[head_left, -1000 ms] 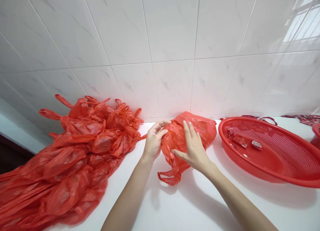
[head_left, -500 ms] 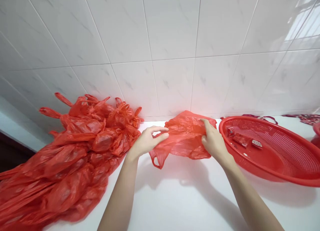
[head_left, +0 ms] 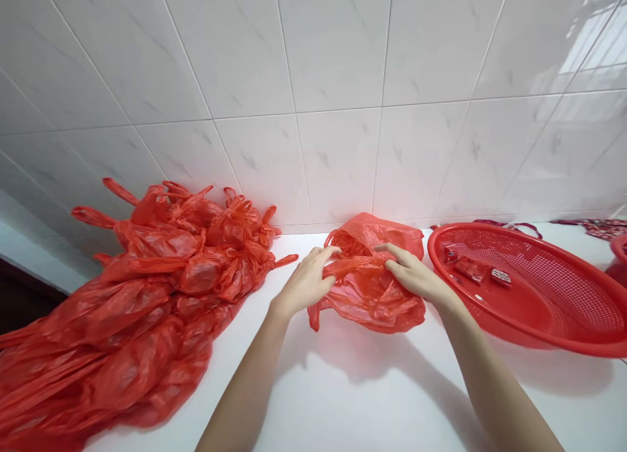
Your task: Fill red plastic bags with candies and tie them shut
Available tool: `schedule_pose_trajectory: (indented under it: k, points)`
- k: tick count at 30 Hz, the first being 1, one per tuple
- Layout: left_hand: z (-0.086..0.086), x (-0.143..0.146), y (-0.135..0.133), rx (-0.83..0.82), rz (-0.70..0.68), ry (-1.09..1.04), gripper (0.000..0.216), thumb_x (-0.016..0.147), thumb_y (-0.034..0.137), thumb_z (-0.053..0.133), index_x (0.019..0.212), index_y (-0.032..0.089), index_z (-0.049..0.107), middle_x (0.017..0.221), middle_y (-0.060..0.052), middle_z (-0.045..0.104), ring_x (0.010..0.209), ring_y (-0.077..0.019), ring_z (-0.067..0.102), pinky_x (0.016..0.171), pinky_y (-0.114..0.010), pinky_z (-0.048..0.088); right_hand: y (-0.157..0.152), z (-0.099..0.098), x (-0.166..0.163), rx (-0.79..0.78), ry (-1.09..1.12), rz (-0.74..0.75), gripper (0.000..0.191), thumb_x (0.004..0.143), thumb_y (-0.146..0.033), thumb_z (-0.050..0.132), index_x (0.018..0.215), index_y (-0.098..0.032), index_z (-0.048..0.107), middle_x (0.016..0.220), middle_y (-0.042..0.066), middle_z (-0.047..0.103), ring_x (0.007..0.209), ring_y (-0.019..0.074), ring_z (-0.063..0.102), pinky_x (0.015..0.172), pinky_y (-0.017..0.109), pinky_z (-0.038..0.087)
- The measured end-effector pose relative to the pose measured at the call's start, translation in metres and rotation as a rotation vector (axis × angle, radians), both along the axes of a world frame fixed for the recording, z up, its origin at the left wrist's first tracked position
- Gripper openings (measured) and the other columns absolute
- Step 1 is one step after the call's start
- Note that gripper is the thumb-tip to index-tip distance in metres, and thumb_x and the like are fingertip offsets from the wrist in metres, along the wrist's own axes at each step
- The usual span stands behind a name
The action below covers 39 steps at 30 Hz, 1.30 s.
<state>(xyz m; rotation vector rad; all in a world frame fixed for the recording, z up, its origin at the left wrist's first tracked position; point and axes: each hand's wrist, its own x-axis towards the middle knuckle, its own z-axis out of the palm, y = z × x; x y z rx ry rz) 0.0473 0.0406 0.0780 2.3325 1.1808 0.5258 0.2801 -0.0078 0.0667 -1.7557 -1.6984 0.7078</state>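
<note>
A thin red plastic bag (head_left: pixel 375 302) with loop handles lies crumpled on the white tabletop near the wall, its mouth partly spread. On its left side, my left hand (head_left: pixel 309 279) grips the edge between thumb and fingers, with a handle hanging below. My right hand (head_left: pixel 414 272) holds the mouth's right side, thumb and forefinger bent over the plastic. Folded red film shows in the opening between my hands; whether anything lies inside I cannot tell.
A heap of knotted red plastic bags (head_left: pixel 157 295) covers the left side. To the right stands a large red perforated basket (head_left: pixel 490 328) with a few small packets (head_left: pixel 473 269) inside. Patterned straps lie behind it. A tiled wall (head_left: pixel 337 158) borders the table's back.
The bag's mouth has opened wider and its front side has come nearer to me. My left hand has moved right, onto the bag's edge; my right hand has shifted slightly down.
</note>
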Motion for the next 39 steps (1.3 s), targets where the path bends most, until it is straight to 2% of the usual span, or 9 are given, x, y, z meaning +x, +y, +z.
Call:
schedule_pose_trajectory:
  k: [4,6,13,17,20,24,27,30,39]
  points:
    - [0.014,-0.017,0.003,-0.105,-0.377,-0.101,0.028,0.078,0.005,0.053,0.095,0.021,0.068,0.125,-0.003,0.067,0.115,-0.0202,0.063,0.099,-0.03,0.05,0.005,-0.003,0.012,-0.126,-0.292,-0.086,0.051,0.088,-0.009,0.046,0.138,-0.015,0.054,0.113,0.014,0.072,0.098,0.0253,0.068,0.075,0.029,0.048]
    - [0.015,-0.018,0.003,-0.124,-0.44,-0.046,0.031,0.079,0.002,0.048,0.083,0.02,0.072,0.128,-0.003,0.067,0.11,-0.0185,0.065,0.091,-0.027,0.052,0.004,-0.004,0.013,-0.162,-0.342,-0.081,0.049,0.085,-0.01,0.053,0.134,-0.014,0.057,0.106,0.015,0.073,0.094,0.0283,0.069,0.071,0.03,0.047]
    - [-0.016,0.001,0.016,-0.059,-0.3,0.271,0.056,0.074,-0.005,0.039,0.104,0.02,0.079,0.123,-0.005,0.072,0.114,-0.0198,0.065,0.1,-0.028,0.049,-0.017,0.007,-0.016,0.237,-0.153,0.289,0.039,0.087,-0.009,0.053,0.121,-0.021,0.066,0.121,0.008,0.072,0.108,0.0223,0.067,0.087,0.03,0.049]
    - [-0.021,0.004,0.019,-0.062,-0.333,0.248,0.06,0.074,-0.004,0.04,0.107,0.025,0.079,0.125,-0.001,0.072,0.114,-0.0186,0.066,0.098,-0.025,0.049,-0.016,-0.002,-0.043,-0.027,-0.491,0.498,0.032,0.089,-0.004,0.044,0.096,-0.019,0.071,0.086,0.004,0.074,0.077,0.0181,0.068,0.065,0.025,0.043]
    - [-0.02,0.004,0.017,-0.041,-0.197,0.339,0.061,0.074,-0.004,0.04,0.109,0.027,0.079,0.128,-0.001,0.071,0.118,-0.0202,0.064,0.098,-0.025,0.048,-0.006,-0.017,-0.053,-0.211,-0.726,0.395,0.037,0.084,0.005,0.044,0.096,-0.015,0.072,0.088,0.01,0.074,0.082,0.0225,0.071,0.064,0.027,0.041]
    - [-0.022,0.008,0.014,-0.05,0.059,0.508,0.044,0.08,0.001,0.045,0.101,0.023,0.077,0.113,-0.009,0.075,0.107,-0.027,0.07,0.086,-0.031,0.051,0.0,-0.028,-0.049,-0.308,-0.768,0.328,0.04,0.079,0.007,0.053,0.109,-0.011,0.072,0.099,0.017,0.075,0.096,0.0302,0.072,0.071,0.03,0.047]
    - [-0.025,0.016,0.012,-0.057,0.12,0.551,0.024,0.092,0.022,0.049,0.1,0.02,0.071,0.105,-0.014,0.074,0.099,-0.0313,0.071,0.081,-0.036,0.051,-0.003,-0.028,-0.046,-0.351,-0.748,0.357,0.066,0.073,0.004,0.062,0.135,-0.016,0.063,0.099,0.014,0.076,0.091,0.0314,0.073,0.07,0.033,0.051]
    - [-0.03,0.027,0.01,-0.076,0.135,0.592,0.033,0.088,0.042,0.061,0.112,0.02,0.063,0.115,-0.015,0.071,0.107,-0.033,0.068,0.085,-0.037,0.052,-0.007,-0.027,-0.044,-0.362,-0.711,0.359,0.087,0.072,0.002,0.063,0.153,-0.027,0.047,0.089,0.008,0.075,0.079,0.0297,0.073,0.065,0.034,0.052]
    - [-0.037,0.025,0.023,-0.203,-0.001,0.734,0.063,0.066,0.007,0.067,0.127,0.025,0.063,0.12,-0.014,0.071,0.109,-0.0343,0.07,0.086,-0.036,0.055,0.007,-0.04,-0.019,-0.337,-0.586,0.265,0.094,0.06,0.0,0.07,0.148,-0.029,0.053,0.101,0.011,0.077,0.091,0.0312,0.074,0.075,0.038,0.058]
